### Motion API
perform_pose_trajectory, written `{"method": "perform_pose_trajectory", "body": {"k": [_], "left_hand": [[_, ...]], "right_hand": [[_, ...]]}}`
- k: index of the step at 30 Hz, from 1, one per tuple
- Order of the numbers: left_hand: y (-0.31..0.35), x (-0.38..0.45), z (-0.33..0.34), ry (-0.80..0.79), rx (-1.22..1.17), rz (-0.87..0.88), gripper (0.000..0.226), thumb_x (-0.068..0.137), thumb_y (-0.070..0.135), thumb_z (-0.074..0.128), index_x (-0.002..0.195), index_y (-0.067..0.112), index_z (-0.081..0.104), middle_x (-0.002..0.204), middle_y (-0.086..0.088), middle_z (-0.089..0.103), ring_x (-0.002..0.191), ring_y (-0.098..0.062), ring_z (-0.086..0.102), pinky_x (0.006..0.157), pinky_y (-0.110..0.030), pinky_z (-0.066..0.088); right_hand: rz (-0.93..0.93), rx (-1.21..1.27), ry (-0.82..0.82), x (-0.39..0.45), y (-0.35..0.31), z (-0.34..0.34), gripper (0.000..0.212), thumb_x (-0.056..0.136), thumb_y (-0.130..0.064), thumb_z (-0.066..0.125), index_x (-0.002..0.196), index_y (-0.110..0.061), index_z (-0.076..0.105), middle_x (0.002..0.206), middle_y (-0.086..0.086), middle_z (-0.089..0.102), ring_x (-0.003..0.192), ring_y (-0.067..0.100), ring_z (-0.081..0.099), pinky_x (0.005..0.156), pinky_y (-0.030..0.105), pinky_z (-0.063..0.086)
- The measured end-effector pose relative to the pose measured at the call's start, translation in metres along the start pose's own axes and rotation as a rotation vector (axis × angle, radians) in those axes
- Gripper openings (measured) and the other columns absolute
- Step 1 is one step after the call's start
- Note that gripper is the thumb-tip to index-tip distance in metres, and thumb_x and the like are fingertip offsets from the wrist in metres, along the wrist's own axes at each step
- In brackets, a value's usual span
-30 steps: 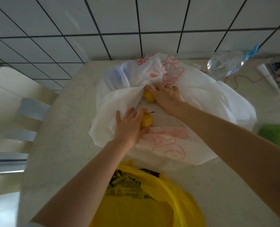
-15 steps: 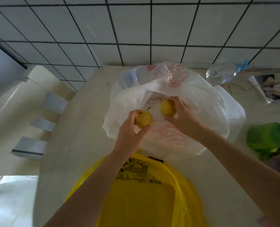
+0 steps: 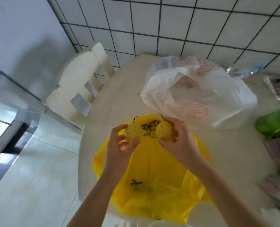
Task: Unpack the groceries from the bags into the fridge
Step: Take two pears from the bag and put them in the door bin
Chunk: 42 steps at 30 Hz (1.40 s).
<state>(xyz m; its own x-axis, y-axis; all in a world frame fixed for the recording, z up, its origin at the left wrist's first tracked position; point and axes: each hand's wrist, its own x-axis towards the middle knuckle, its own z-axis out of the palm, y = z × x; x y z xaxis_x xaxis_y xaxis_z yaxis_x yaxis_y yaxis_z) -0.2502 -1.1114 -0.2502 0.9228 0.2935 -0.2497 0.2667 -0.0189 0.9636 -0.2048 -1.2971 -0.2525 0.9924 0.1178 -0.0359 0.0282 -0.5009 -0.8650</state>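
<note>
You hold one small yellow stemmed pear in each hand, both lifted clear of the pale speckled worktop (image 3: 226, 158) and hovering over the crumpled yellow plastic bag (image 3: 155, 181). Your left hand (image 3: 119, 145) has its fingers curled round the left pear (image 3: 132, 131), thumb beneath and fingertips on its side; your right hand (image 3: 180, 141) wraps the right pear (image 3: 164, 131) in the same way, stem up. The two pears sit close together, not quite touching.

The white translucent plastic bag with red print (image 3: 201, 95) lies open and slumped farther back on the worktop, near the tiled wall. A green bag (image 3: 273, 122) shows at the right edge, and a cream chair (image 3: 80, 82) stands at the worktop's left.

The fridge is not clearly in view — a grey glass-fronted unit at the far left may be it, but you cannot be sure. Watch the carry: each grip is light, more fingertips than palm, and a round, smooth fruit can roll out if you turn quickly. With both hands full you have none free for a door — juggling one pear to pull a handle is the likeliest cause of a drop onto the tiled floor (image 3: 37, 169).
</note>
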Motion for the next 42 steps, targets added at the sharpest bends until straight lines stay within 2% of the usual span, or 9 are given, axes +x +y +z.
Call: {"method": "perform_pose_trajectory", "body": {"k": [6,9,12,14,21,25,29,32,42], "left_hand": [[-0.021,-0.086,-0.088,0.072,0.025,0.034,0.045,0.077,0.017,0.078,0.114,0.029,0.055,0.097,-0.006,0.071,0.078,-0.018,0.07,0.063,-0.021,0.054],[-0.035,-0.132,-0.135,0.149,0.006,0.02,0.049,0.069,0.037,0.078,0.112,0.037,0.054,0.091,-0.002,0.073,0.076,-0.016,0.072,0.065,-0.019,0.053],[-0.052,-0.178,-0.182,0.214,0.009,0.023,0.045,0.07,0.042,0.076,0.109,0.042,0.053,0.089,0.002,0.074,0.076,-0.019,0.072,0.07,-0.03,0.057],[-0.063,-0.21,-0.213,0.259,-0.02,0.036,0.042,0.072,0.039,0.076,0.108,0.041,0.054,0.09,0.003,0.075,0.074,-0.021,0.072,0.074,-0.037,0.058],[-0.1,-0.308,-0.306,0.48,-0.053,0.038,0.043,0.074,0.036,0.075,0.111,0.035,0.053,0.091,0.003,0.074,0.072,-0.019,0.072,0.069,-0.027,0.058],[-0.117,-0.348,-0.351,0.617,-0.072,0.017,0.044,0.071,0.042,0.073,0.111,0.038,0.052,0.093,0.002,0.073,0.072,-0.02,0.072,0.072,-0.032,0.059],[-0.127,-0.367,-0.387,0.708,-0.094,-0.013,0.044,0.072,0.043,0.072,0.111,0.04,0.052,0.091,0.014,0.073,0.074,-0.017,0.073,0.072,-0.03,0.058],[-0.131,-0.369,-0.411,0.77,-0.101,-0.03,0.047,0.073,0.044,0.071,0.115,0.038,0.051,0.095,0.009,0.072,0.08,-0.016,0.072,0.076,-0.031,0.058],[-0.124,-0.316,-0.511,0.858,-0.081,-0.057,0.045,0.073,0.028,0.082,0.109,0.038,0.057,0.097,0.007,0.071,0.086,-0.004,0.069,0.067,-0.012,0.051]], "right_hand": [[-0.04,0.037,-0.121,-0.08,-0.046,0.066,0.065,0.066,-0.007,0.082,0.122,-0.025,0.055,0.12,-0.001,0.052,0.107,0.011,0.051,0.091,0.04,0.05],[-0.047,0.046,-0.194,-0.118,-0.069,0.103,0.065,0.066,-0.013,0.083,0.122,-0.028,0.054,0.118,-0.004,0.052,0.103,0.009,0.052,0.089,0.041,0.051],[-0.047,0.072,-0.274,-0.161,-0.095,0.141,0.063,0.068,-0.02,0.085,0.121,-0.031,0.053,0.122,-0.005,0.053,0.107,0.015,0.056,0.087,0.042,0.053],[-0.077,0.08,-0.318,-0.192,-0.112,0.165,0.062,0.068,-0.021,0.085,0.122,-0.029,0.054,0.122,-0.005,0.054,0.108,0.015,0.057,0.087,0.04,0.054],[-0.206,0.012,-0.551,-0.285,-0.158,0.242,0.06,0.075,-0.022,0.08,0.123,-0.035,0.048,0.122,-0.01,0.05,0.107,0.008,0.054,0.089,0.022,0.051],[-0.198,0.021,-0.704,-0.322,-0.183,0.284,0.061,0.075,-0.018,0.08,0.126,-0.03,0.049,0.124,-0.007,0.049,0.106,0.009,0.055,0.09,0.024,0.052],[-0.254,0.0,-0.786,-0.338,-0.206,0.319,0.06,0.073,-0.016,0.081,0.123,-0.029,0.051,0.121,-0.007,0.049,0.106,0.013,0.056,0.093,0.033,0.053],[-0.295,-0.037,-0.823,-0.337,-0.221,0.344,0.061,0.071,-0.021,0.083,0.122,-0.031,0.051,0.12,-0.006,0.05,0.105,0.015,0.056,0.092,0.036,0.053],[-0.39,-0.003,-0.8,-0.291,-0.303,0.435,0.065,0.071,-0.024,0.083,0.124,-0.036,0.048,0.121,-0.012,0.048,0.106,0.011,0.057,0.089,0.024,0.052]]}}
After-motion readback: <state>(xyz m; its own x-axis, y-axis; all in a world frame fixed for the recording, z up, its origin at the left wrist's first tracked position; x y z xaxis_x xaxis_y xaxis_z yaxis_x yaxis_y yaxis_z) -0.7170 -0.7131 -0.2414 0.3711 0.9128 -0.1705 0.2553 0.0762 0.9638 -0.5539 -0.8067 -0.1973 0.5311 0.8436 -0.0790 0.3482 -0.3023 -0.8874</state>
